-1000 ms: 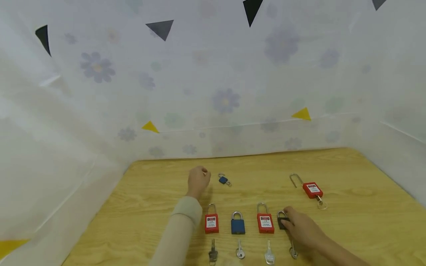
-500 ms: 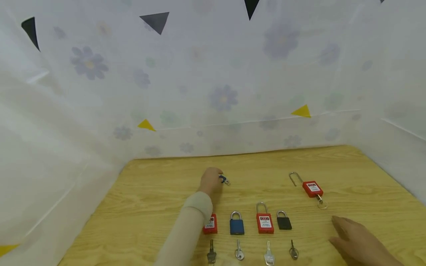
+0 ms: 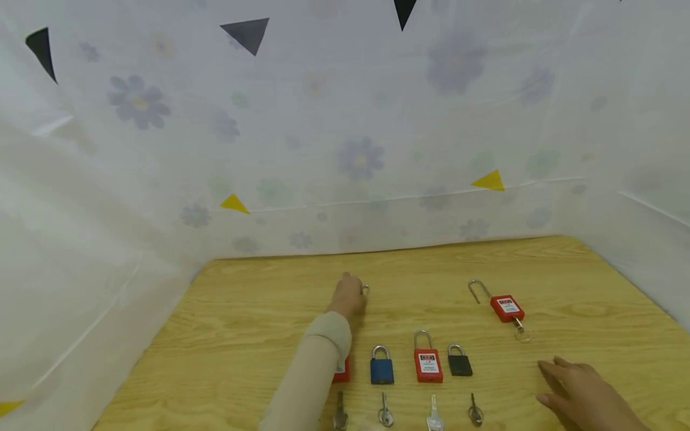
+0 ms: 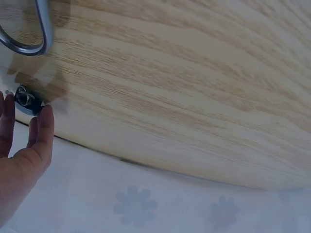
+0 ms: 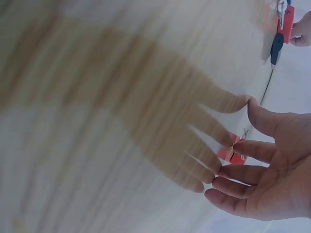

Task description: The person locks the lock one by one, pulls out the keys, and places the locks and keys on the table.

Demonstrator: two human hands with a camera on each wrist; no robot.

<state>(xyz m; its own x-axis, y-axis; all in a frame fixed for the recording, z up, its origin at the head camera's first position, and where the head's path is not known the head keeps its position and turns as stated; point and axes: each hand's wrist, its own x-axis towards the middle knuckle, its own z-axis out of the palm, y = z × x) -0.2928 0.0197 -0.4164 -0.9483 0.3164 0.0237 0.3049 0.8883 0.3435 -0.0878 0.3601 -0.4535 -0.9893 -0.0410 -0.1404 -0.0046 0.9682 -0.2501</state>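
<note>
My left hand (image 3: 347,294) reaches to the back of the table and hides most of a small blue padlock there; only its key ring (image 3: 366,290) shows beside the fingers. In the left wrist view, the thumb and fingers pinch that dark blue padlock (image 4: 31,109) by its sides. My right hand (image 3: 584,392) lies at the table's front right, palm down, holding nothing. The right wrist view shows its fingers (image 5: 255,151) spread and fairly straight. Behind it is an unlocked red padlock (image 3: 507,307) with its shackle raised and a key in it.
In a front row stand a partly hidden red padlock (image 3: 342,371), a blue padlock (image 3: 381,372), another red padlock (image 3: 428,366) and a black padlock (image 3: 460,364). Below lie keys, one (image 3: 434,417) under the second red padlock. White flowered sheeting (image 3: 366,227) borders the table.
My left hand has moved right onto the small blue padlock and now pinches it. My right hand has let go of the black padlock and shifted right, away from the row.
</note>
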